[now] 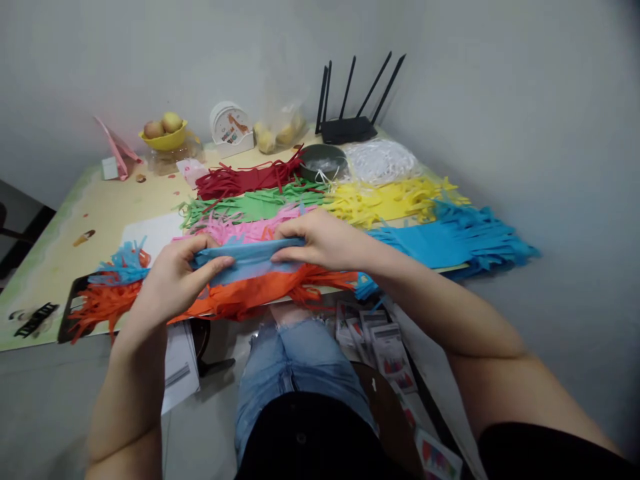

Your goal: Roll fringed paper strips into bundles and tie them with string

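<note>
Both hands — left hand (173, 277), right hand (315, 241) — pinching the blue paper strip (250, 257) at its ends, pulled flat over the orange fringe (260, 293) on the desk (65, 233).

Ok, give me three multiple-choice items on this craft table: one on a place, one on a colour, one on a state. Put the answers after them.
1. Where does the black router stand?
A. at the table's far edge by the wall
B. on the person's lap
C. on the floor under the table

2. What colour is the folded paper strip held between the two hands?
A. white
B. light blue
C. black

3. How do the hands hold that strip?
A. only the left hand touches it
B. both hands lie flat beside it
C. left hand and right hand each pinch one end

Answers:
1 A, it sits behind the dark bowl, against the wall.
2 B, it shows light blue above the orange fringe.
3 C, the fingers of each hand close on an end.
</note>
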Tool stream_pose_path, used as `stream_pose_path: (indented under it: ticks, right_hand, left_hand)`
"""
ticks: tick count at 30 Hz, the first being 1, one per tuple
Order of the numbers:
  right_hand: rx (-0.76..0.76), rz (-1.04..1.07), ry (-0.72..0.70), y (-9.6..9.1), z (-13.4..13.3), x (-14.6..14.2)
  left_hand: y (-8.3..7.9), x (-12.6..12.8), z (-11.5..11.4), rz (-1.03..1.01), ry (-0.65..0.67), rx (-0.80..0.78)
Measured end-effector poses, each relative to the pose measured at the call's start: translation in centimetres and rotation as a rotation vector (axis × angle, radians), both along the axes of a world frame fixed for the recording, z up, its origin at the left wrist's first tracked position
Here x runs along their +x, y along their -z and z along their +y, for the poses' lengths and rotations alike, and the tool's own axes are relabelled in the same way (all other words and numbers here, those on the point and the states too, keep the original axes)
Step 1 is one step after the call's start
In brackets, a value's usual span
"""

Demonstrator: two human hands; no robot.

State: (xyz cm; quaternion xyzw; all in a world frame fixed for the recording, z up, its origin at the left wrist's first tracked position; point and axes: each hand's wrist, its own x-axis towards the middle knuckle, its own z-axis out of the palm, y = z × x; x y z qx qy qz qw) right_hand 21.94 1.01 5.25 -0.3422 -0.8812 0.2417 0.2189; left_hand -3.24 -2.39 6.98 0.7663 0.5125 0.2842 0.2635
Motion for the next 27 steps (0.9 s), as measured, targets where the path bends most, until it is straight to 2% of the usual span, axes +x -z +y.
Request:
stream_pose_path:
  ticks: [5,8,12,14,16,19,22,25,27]
  right_hand:
    - [-0.174,0.125,-0.077,-0.2,0.8,1.0]
    - [-0.192,0.204,-0.087,0.1,0.8,1.3]
    - [-0.122,0.380,0.042,1.2,-0.2,1.2]
    - [-0.123,0.512,0.107,2.0,-0.7,1.1]
    - [-0.150,0.627,0.115,2.7,-1.1,0.9]
    - [-0.195,0.702,0.064,3.5,-1.4,0.9]
    - [-0.190,0.688,0.010,3.7,-1.4,1.0]
    - [-0.093,0.641,-0.075,3.6,-1.3,1.4]
    - [-0.030,0.619,-0.163,3.4,-1.2,1.6]
  left_hand:
    - [0.1,0.1,-0.1,-0.051,-0.023,-0.040]
    - [0.2,0.1,-0.2,-0.099,-0.055,-0.043]
    - [1.1,-0.5,-0.3,-0.217,-0.071,-0.028]
    - [2.0,-0.9,-0.3,-0.333,-0.075,-0.025]
    - [2.9,-1.1,-0.4,-0.476,-0.073,-0.049]
    - [3.9,-1.2,-0.6,-0.645,-0.073,-0.085]
    - [3.9,-0.9,-0.9,-0.702,-0.083,-0.087]
    - [3.3,-0.5,-1.2,-0.674,-0.056,-0.077]
    - [3.0,-0.2,-1.5,-0.554,-0.077,-0.025]
